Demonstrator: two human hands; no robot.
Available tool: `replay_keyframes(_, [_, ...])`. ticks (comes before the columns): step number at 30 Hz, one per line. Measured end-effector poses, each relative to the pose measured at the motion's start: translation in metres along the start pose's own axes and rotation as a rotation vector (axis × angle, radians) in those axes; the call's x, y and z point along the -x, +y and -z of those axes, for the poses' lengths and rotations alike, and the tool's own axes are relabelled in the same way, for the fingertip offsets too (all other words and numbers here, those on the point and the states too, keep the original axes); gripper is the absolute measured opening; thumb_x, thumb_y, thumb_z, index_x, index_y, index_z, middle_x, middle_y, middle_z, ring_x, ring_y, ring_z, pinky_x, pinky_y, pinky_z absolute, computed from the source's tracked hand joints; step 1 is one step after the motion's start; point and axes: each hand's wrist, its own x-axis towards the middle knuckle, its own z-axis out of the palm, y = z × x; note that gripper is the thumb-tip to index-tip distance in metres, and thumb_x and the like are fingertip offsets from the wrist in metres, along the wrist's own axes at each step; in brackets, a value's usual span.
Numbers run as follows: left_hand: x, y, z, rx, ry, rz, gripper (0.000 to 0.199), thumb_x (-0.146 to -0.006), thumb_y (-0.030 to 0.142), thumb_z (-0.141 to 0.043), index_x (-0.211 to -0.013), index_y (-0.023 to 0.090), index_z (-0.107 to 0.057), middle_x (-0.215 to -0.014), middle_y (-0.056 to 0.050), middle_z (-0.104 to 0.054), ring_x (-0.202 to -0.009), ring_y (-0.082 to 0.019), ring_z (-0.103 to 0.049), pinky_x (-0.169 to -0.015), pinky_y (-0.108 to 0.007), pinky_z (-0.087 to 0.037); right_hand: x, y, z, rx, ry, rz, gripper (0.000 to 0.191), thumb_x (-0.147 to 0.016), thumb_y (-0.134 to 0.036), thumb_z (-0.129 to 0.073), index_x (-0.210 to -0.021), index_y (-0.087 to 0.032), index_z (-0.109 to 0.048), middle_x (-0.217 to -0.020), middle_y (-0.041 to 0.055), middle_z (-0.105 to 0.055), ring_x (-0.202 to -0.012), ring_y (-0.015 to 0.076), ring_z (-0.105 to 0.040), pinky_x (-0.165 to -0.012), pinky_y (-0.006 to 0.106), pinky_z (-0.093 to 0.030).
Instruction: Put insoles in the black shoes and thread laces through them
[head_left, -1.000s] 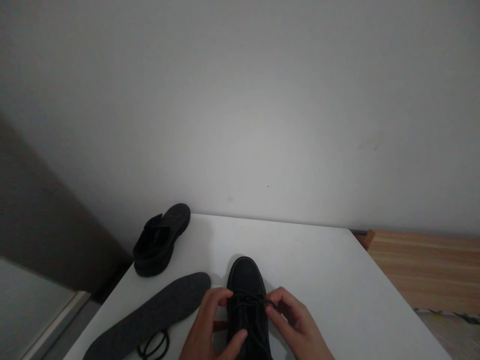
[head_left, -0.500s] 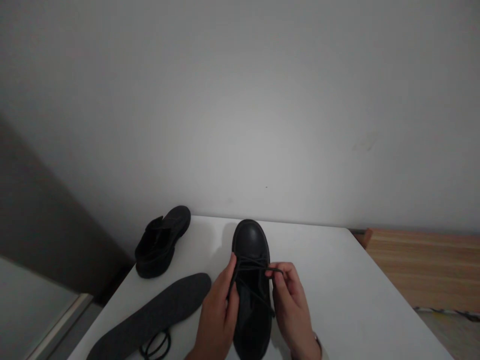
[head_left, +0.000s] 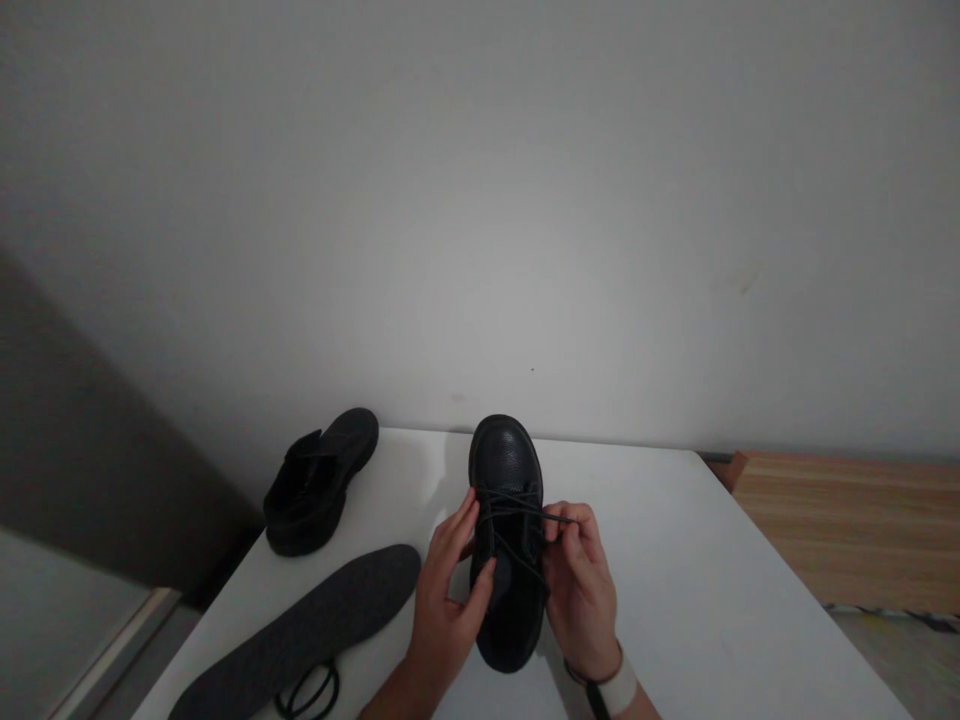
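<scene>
Lace [head_left: 561,518] runs sideways from the black shoe [head_left: 506,455] to our right hand [head_left: 585,590], where we pinch it between thumb and fingers. Our left hand [head_left: 446,600] grips the shoe's left side, thumb at the opening, fingers along the outside. We have the shoe toe-forward above the white table [head_left: 675,560] (whether its sole touches, we cannot tell). Left of us lie a grey insole [head_left: 315,630], a looped cord [head_left: 336,686] and a second shoe [head_left: 300,520].
</scene>
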Motion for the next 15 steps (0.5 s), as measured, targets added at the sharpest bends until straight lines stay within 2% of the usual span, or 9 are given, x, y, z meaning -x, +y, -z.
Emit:
replay_keyframes(3, [-0.001, -0.002, 0.001, 0.019, -0.039, 0.006, 0.055, -0.098, 0.017, -0.053, -0.149, 0.036, -0.043, -0.155, -0.007, -0.047, -0.143, -0.026, -0.043, -0.117, -0.048, -0.038, -0.001, 0.002, 0.0, -0.053, -0.002, 0.003, 0.024, -0.091, -0.044, -0.065, -0.079, -0.025, -0.057, -0.077, -0.0026, -0.046, -0.072, 0.0155, -0.043, -0.066, 0.026, -0.039])
replay_keyframes(7, [0.002, -0.004, -0.004, 0.126, -0.126, 0.07, 0.04, -0.101, 0.024, -0.048, -0.137, 0.036, -0.06, -0.167, -0.001, -0.024, -0.152, -0.029, -0.025, -0.124, -0.046, -0.024, -0.004, 0.007, 0.002, -0.096, -0.007, 0.011, 0.024, -0.09, -0.044, -0.066, -0.078, -0.025, -0.057, -0.073, -0.0028, -0.046, -0.07, 0.0158, -0.042, -0.067, 0.028, -0.038])
replay_keyframes(8, [0.003, -0.005, -0.005, 0.164, -0.125, 0.095, 0.04, -0.101, 0.025, -0.047, -0.137, 0.036, -0.06, -0.168, 0.0, -0.022, -0.153, -0.029, -0.023, -0.124, -0.046, -0.023, -0.004, 0.008, 0.002, -0.102, -0.012, 0.013, 0.024, -0.09, -0.044, -0.067, -0.078, -0.024, -0.057, -0.072, -0.0028, -0.046, -0.07, 0.0159, -0.043, -0.067, 0.028, -0.038])
replay_keyframes(10, [0.006, -0.007, -0.009, 0.275, -0.071, 0.147, 0.05, -0.101, 0.025, -0.048, -0.149, 0.04, -0.043, -0.166, -0.002, -0.027, -0.152, -0.028, -0.025, -0.123, -0.049, -0.026, -0.004, 0.009, 0.002, -0.11, -0.023, 0.016, 0.024, -0.089, -0.042, -0.068, -0.077, -0.024, -0.058, -0.071, -0.0027, -0.046, -0.071, 0.0162, -0.043, -0.068, 0.029, -0.038])
replay_keyframes(12, [0.009, -0.012, -0.012, 0.413, 0.02, 0.182, 0.069, -0.098, 0.025, -0.054, -0.157, 0.04, -0.022, -0.165, -0.006, -0.029, -0.152, -0.029, -0.026, -0.118, -0.049, -0.036, -0.003, 0.008, 0.0, -0.119, -0.035, 0.02, 0.023, -0.09, -0.042, -0.067, -0.077, -0.024, -0.058, -0.071, -0.0027, -0.046, -0.071, 0.0163, -0.043, -0.068, 0.029, -0.038])
replay_keyframes(13, [0.01, -0.016, -0.013, 0.466, 0.059, 0.191, 0.075, -0.096, 0.026, -0.058, -0.158, 0.038, -0.018, -0.166, -0.008, -0.026, -0.152, -0.031, -0.025, -0.114, -0.048, -0.042, -0.002, 0.007, -0.001, -0.124, -0.042, 0.023, 0.023, -0.091, -0.042, -0.066, -0.078, -0.024, -0.058, -0.07, -0.0028, -0.046, -0.07, 0.0163, -0.043, -0.067, 0.03, -0.037])
replay_keyframes(15, [0.011, -0.022, -0.013, 0.512, 0.095, 0.209, 0.077, -0.09, 0.027, -0.066, -0.156, 0.034, -0.027, -0.17, -0.008, -0.014, -0.152, -0.035, -0.023, -0.111, -0.046, -0.046, 0.0, 0.006, -0.004, -0.132, -0.056, 0.032, 0.024, -0.092, -0.043, -0.064, -0.078, -0.025, -0.057, -0.069, -0.003, -0.045, -0.069, 0.0165, -0.042, -0.067, 0.03, -0.037])
